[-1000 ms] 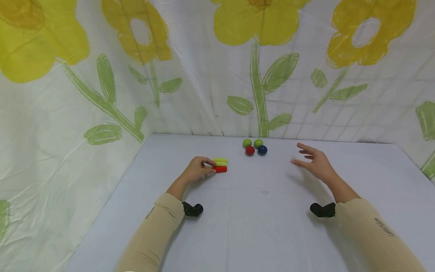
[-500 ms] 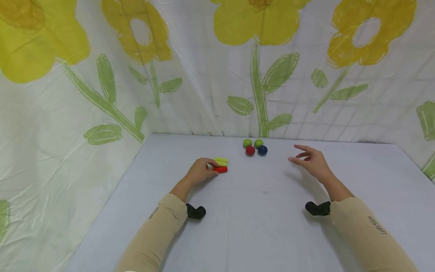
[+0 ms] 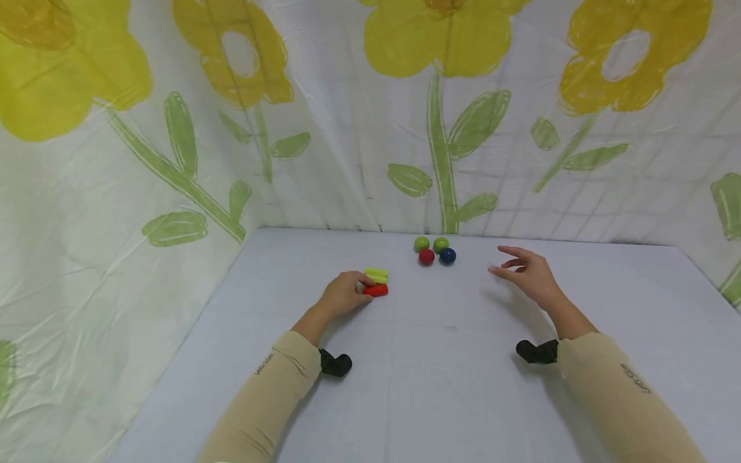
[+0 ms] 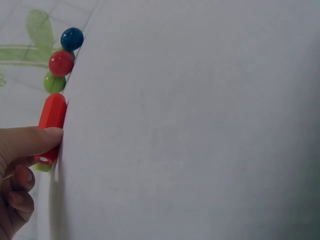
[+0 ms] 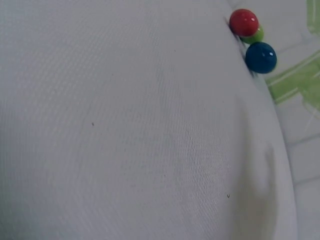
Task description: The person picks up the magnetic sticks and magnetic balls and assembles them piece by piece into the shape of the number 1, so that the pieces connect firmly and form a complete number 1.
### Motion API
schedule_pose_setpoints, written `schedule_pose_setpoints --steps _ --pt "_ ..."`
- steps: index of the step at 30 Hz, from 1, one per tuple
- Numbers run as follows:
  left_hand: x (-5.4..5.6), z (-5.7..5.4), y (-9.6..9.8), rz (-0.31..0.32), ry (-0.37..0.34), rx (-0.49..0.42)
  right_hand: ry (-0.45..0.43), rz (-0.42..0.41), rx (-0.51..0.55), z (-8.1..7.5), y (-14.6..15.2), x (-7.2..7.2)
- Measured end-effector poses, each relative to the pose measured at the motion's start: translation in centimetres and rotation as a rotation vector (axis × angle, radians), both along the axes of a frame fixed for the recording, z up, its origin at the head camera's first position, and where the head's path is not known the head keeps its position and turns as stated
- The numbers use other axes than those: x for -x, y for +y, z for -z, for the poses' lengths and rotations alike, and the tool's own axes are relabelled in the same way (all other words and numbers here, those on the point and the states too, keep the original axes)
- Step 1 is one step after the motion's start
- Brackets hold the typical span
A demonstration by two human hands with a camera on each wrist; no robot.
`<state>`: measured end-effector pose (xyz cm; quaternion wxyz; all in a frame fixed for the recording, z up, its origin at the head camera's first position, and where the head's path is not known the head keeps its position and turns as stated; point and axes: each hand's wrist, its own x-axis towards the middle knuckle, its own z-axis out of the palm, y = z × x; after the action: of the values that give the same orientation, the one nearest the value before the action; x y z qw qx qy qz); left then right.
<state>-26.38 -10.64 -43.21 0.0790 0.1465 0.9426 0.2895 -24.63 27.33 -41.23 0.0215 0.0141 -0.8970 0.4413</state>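
My left hand (image 3: 345, 292) pinches a short red faceted stick (image 4: 53, 115) near its left end, thumb on the near side; this end has a small white dot. In the head view the red stick (image 3: 376, 290) lies nearest me in a short row. Just beyond it are two yellow-green sticks (image 3: 377, 272) side by side, partly covered by my fingers. To the right, over the white table (image 3: 440, 386), my right hand (image 3: 532, 276) hovers with thumb and index finger apart, holding nothing. Its fingers are outside the right wrist view, where only a shadow shows.
Toward the back edge sit a red ball (image 3: 426, 256), a blue ball (image 3: 448, 256) and two green balls (image 3: 422, 244), grouped closely. Behind the table hangs a white curtain (image 3: 341, 186) with painted yellow flowers. A black wrist device (image 3: 336, 364) sticks out from each sleeve.
My left hand has shifted slightly right and closed in on the red stick, which sits a touch nearer me than before. My right hand has drifted a little left, its fingers closer together.
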Motion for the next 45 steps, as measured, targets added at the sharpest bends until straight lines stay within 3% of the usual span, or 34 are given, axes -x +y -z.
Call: schedule_pose_setpoints --steps 7,19,24,30,39,45 --pt "-0.5 -0.5 0.7 0.017 -0.016 0.055 -0.006 -0.006 0.001 0.0 -0.4 0.6" --pt "-0.9 -0.8 1.4 0.065 0.066 0.174 -0.038 -0.024 0.021 0.0 -0.7 1.0" --pt "-1.0 -0.9 1.6 0.045 0.081 0.181 -0.037 -0.024 0.009 0.2 -0.7 1.1" --pt "-1.1 -0.8 2.1 -0.030 0.038 0.088 -0.037 -0.024 0.009 0.2 -0.7 1.2" --pt "-1.1 -1.0 2.9 -0.132 -0.143 -0.219 -0.032 -0.036 0.010 0.1 -1.1 1.3" --pt "-1.0 -1.0 3.9 -0.175 -0.255 -0.337 -0.041 -0.034 0.011 0.1 -1.3 1.6"
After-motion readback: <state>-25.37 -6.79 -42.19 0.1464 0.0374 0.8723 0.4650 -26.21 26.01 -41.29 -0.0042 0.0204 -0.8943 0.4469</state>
